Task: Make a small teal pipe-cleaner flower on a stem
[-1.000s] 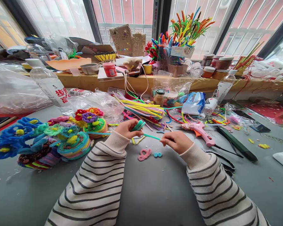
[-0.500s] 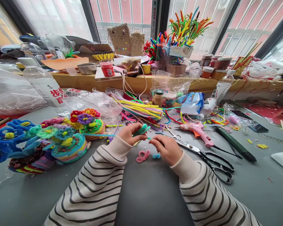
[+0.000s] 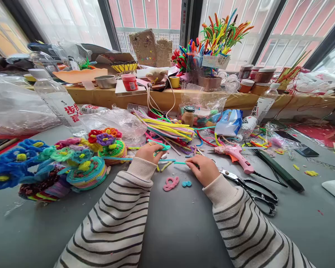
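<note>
My left hand (image 3: pixel 148 152) is closed around a coiled teal pipe cleaner (image 3: pixel 162 147) just above the grey table (image 3: pixel 167 227). My right hand (image 3: pixel 203 169) pinches the free straight end of the same teal pipe cleaner, a little to the right. A pink looped pipe-cleaner piece (image 3: pixel 171 183) and a small blue curl (image 3: pixel 186 183) lie on the table below and between my hands. Both arms wear striped sleeves.
Finished pipe-cleaner flowers and coiled discs (image 3: pixel 83 169) fill the left. A pile of loose pipe cleaners (image 3: pixel 170 130) lies behind my hands. A pink glue gun (image 3: pixel 236 153), scissors (image 3: pixel 251 186) and a dark bar (image 3: pixel 277 169) lie right. Bottles, jars and clutter line the wooden sill (image 3: pixel 162 97).
My hands came together half a second ago, then spread again. The left hand has turned the coil over; the right hand has drawn the straight end out to the right.
</note>
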Motion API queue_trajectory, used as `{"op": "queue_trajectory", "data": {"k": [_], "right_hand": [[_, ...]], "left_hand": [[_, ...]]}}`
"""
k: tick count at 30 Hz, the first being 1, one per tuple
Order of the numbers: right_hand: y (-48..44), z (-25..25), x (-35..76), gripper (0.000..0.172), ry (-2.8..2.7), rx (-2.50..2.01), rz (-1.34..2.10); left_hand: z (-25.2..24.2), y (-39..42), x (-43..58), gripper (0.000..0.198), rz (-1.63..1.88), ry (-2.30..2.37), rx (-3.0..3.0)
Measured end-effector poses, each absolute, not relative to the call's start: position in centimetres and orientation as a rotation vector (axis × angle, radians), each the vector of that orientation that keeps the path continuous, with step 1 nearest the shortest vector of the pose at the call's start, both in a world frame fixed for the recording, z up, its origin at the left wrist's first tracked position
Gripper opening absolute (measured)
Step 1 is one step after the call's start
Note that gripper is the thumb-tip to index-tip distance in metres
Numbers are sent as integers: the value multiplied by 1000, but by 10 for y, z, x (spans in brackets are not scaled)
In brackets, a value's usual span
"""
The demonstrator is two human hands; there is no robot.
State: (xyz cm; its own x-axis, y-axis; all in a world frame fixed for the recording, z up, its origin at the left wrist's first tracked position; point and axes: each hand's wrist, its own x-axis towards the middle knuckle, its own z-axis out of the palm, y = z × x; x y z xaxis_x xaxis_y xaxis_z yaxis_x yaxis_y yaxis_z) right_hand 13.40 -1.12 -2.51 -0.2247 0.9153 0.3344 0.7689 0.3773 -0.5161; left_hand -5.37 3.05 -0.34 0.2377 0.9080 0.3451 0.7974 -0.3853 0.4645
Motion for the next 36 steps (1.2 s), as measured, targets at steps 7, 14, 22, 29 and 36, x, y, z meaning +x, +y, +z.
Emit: {"op": "queue_trajectory", "data": {"k": [7, 14, 22, 29, 36], "right_hand": [[-5, -16, 168, 17, -1891, -1532, 166], [-3, -12, 237, 39, -1527, -2284, 8], [3, -20, 246, 68, -1422, -2675, 68], [2, -23, 238, 68, -1350, -2697, 55], [6, -27, 246, 54, -1400, -2696, 100]], "left_hand": [[3, 28, -57, 22, 218, 2062, 2584], [6, 24, -55, 29, 397, 2091, 2524], [9, 17, -48, 24, 443, 1381, 2465], [10, 8, -36, 27, -111, 1153, 2291], [6, 8, -38, 42, -131, 1291, 2261]]}}
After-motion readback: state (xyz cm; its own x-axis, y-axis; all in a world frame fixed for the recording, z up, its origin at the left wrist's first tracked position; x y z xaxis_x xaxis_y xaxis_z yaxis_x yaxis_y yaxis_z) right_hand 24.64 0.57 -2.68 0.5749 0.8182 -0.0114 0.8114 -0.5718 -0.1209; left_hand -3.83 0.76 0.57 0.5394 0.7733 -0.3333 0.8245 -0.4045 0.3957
